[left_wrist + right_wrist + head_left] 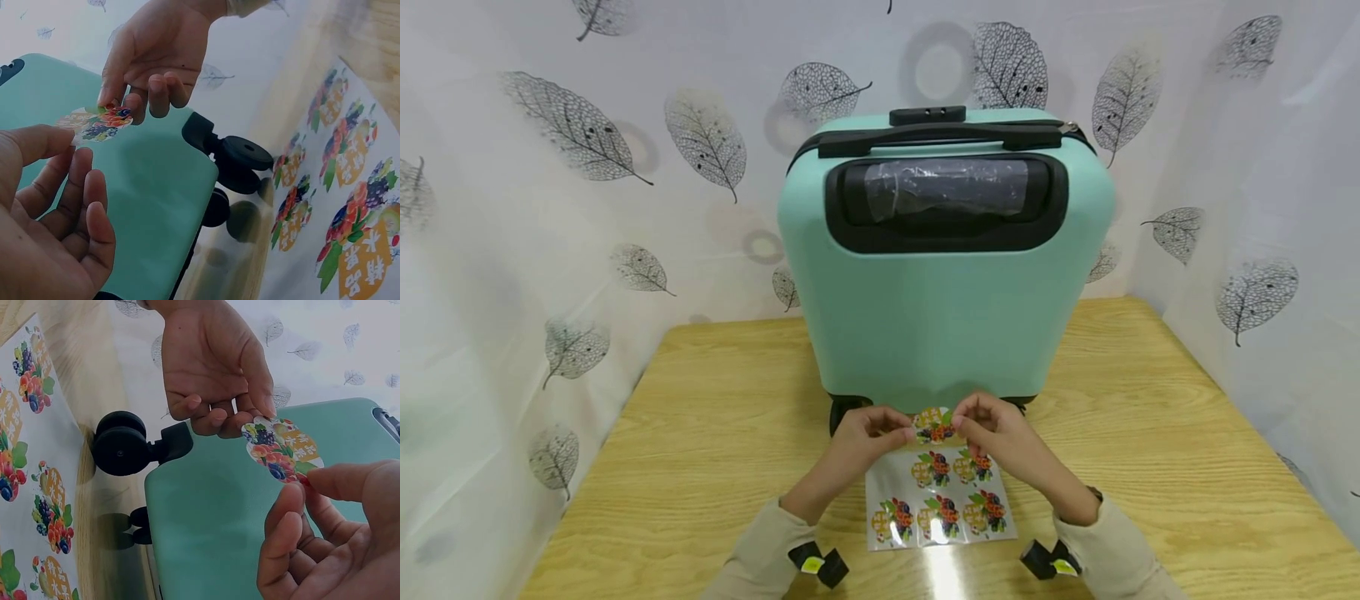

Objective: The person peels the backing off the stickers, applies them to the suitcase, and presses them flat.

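Note:
A round fruit-print sticker (pixel 934 426) is stretched between both hands, just in front of a mint-green suitcase (pixel 940 325). My left hand (pixel 868 433) pinches its left edge between thumb and forefinger. On the opposite edge, the right hand (pixel 997 429) pinches it the same way. In the right wrist view the sticker (pixel 282 450) shows grapes, berries, leaves and white lettering on orange. Beneath the hands a sticker sheet (pixel 887 483) lies on the table, carrying several more of the same stickers and a bare spot at its upper left.
The suitcase stands upright on the wooden table (pixel 722 400), with a black handle (pixel 940 135) on top and black wheels (pixel 120 442) at its base. Behind and at the sides hangs a pale curtain (pixel 715 242) printed with leaves.

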`<state>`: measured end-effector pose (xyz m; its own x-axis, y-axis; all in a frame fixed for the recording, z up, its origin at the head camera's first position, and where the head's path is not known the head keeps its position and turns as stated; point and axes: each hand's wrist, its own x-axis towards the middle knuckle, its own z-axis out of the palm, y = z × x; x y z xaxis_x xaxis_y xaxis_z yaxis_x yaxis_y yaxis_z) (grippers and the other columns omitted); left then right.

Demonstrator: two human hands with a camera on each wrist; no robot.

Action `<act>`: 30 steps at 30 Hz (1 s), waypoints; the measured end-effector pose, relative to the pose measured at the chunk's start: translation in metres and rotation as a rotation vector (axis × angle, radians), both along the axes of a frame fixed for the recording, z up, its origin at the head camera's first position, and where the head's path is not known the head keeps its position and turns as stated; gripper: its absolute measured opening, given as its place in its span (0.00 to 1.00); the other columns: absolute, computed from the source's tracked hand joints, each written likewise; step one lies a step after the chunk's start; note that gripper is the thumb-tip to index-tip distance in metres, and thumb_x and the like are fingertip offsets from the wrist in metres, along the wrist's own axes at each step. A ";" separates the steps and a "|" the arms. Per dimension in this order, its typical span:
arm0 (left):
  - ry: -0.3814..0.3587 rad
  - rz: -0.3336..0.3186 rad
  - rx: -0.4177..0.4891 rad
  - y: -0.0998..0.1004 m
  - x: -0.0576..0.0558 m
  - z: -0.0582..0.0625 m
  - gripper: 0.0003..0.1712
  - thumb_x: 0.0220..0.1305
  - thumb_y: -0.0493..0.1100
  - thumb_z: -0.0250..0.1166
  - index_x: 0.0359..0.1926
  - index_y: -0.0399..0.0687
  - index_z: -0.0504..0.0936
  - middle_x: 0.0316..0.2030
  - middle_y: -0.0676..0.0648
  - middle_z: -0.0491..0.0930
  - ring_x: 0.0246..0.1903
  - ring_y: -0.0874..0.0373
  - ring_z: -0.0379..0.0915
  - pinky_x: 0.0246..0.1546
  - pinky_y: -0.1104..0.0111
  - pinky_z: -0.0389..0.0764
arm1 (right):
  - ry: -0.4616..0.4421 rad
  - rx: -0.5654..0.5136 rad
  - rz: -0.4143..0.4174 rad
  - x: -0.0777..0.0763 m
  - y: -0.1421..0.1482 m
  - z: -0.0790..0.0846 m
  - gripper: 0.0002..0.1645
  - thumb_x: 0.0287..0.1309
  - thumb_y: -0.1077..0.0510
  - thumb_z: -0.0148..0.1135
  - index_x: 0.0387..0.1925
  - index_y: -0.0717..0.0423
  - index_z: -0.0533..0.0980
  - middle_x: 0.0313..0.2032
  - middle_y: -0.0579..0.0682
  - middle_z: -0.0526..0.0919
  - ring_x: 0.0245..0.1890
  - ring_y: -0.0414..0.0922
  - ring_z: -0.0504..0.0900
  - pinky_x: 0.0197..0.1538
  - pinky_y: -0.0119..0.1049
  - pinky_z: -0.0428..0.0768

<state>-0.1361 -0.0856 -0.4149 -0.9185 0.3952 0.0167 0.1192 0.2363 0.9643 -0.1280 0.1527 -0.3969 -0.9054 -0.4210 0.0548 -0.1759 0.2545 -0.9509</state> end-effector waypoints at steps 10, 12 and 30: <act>-0.009 0.024 0.047 -0.001 -0.004 0.013 0.11 0.64 0.44 0.64 0.40 0.40 0.83 0.36 0.37 0.82 0.28 0.63 0.71 0.29 0.73 0.73 | 0.036 -0.014 0.004 0.000 -0.003 0.011 0.11 0.69 0.58 0.52 0.41 0.66 0.72 0.28 0.49 0.74 0.19 0.39 0.70 0.23 0.34 0.73; -0.009 0.030 0.056 -0.001 -0.005 0.018 0.11 0.64 0.44 0.64 0.40 0.40 0.83 0.32 0.41 0.81 0.25 0.63 0.68 0.26 0.74 0.70 | 0.043 -0.020 0.002 0.000 -0.004 0.014 0.11 0.70 0.59 0.52 0.41 0.66 0.72 0.26 0.49 0.72 0.18 0.38 0.68 0.22 0.34 0.72; 0.133 0.057 0.101 -0.003 -0.015 0.076 0.11 0.63 0.38 0.63 0.43 0.34 0.81 0.23 0.55 0.74 0.20 0.65 0.62 0.24 0.74 0.67 | 0.126 -0.138 -0.074 -0.010 -0.015 0.055 0.12 0.70 0.57 0.51 0.42 0.65 0.72 0.17 0.42 0.68 0.12 0.36 0.60 0.16 0.34 0.64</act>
